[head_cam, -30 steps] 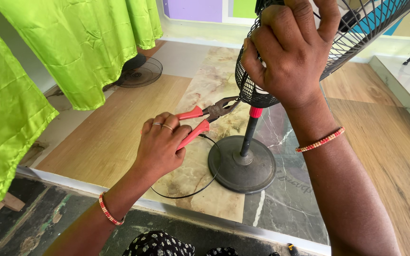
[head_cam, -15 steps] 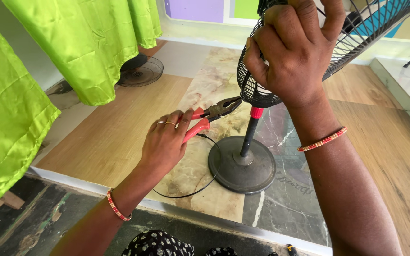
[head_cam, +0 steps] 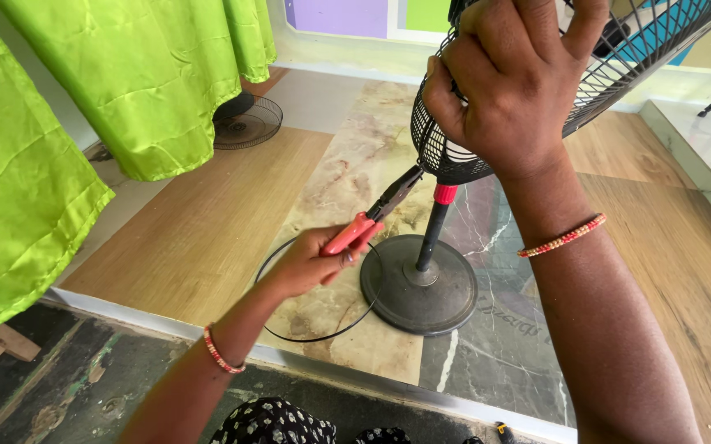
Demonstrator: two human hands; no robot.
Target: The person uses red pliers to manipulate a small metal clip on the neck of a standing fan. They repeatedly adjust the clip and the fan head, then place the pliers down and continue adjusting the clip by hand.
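Since the earlier frame, the left hand (head_cam: 310, 261) has been turning over and sliding nearer the fan base, and the pliers (head_cam: 370, 218) are now pointing up toward the underside of the fan cage (head_cam: 454, 160). The left hand is closing around the red handles of the pliers, fingers curled and pressed together on them. The dark tip of the pliers is sitting just beside the lower rim of the cage; contact cannot be confirmed. The right hand (head_cam: 513, 78) is gripping the back of the black wire cage from above, fingers wrapped over the wires. The fan is standing upright on its round base (head_cam: 420, 286) on the marble floor (head_cam: 355, 156). A thin black ring (head_cam: 277, 325) is lying on the floor, touching the base. Green cloth (head_cam: 133, 82) is hanging at the left. A second grille (head_cam: 246, 123) is lying near it.
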